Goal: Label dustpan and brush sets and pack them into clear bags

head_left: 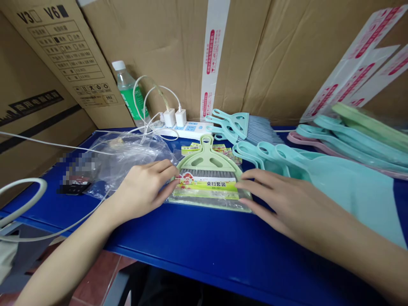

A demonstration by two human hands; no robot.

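Observation:
A light green dustpan [208,160] with a small brush and a yellow-green label card [207,188] lies in a clear bag in the middle of the blue table [197,242]. My left hand [143,187] touches the pack's left edge, its fingers extended and slightly curled. Flat and spread, my right hand [277,197] rests at the pack's right edge. Neither hand grips anything that I can see.
Several turquoise dustpans [318,174] lie stacked at the right, with turquoise brushes [242,125] behind. Clear plastic bags [127,157] sit at the left. A power strip with chargers [185,125], a green bottle [129,93], loose label cards [223,149] and cardboard boxes [270,55] line the back.

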